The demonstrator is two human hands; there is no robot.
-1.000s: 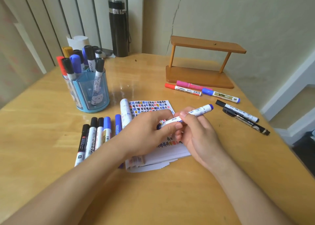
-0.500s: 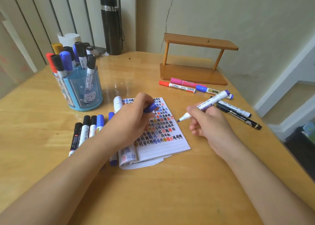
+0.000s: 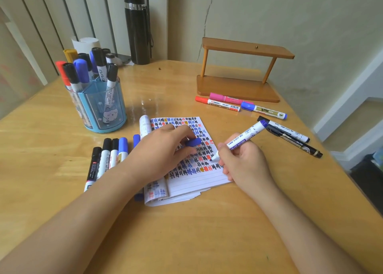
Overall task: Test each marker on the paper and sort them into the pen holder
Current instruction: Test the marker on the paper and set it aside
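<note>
The blue marker (image 3: 242,138) is uncapped, slanted in the right hand (image 3: 244,161), its tip touching the notepad (image 3: 199,182) at the right end of a row of marks. The right fingers are curled tight around the barrel in a writing grip. The left hand (image 3: 161,153) rests on the page, thumb and fingers pinched on the one blue cap (image 3: 193,143).

Left of the notepad lie five capped markers (image 3: 106,155) side by side: three with black caps, two with blue, the last partly under the left wrist. Further left and back stands the blue pen holder (image 3: 99,109), crowded with upright markers; their exact number cannot be told.

Right of the notepad lie five more: a red marker (image 3: 217,103), a pink marker (image 3: 226,98) and a blue-capped marker (image 3: 263,110) just in front of one wooden stand (image 3: 238,87), then two black markers (image 3: 298,144) near the table's right edge.

The wooden table (image 3: 207,232) is pale and glossy. At its back stand one black flask (image 3: 137,28) and one white paper roll (image 3: 87,43), against a cream wall and vertical blinds.
</note>
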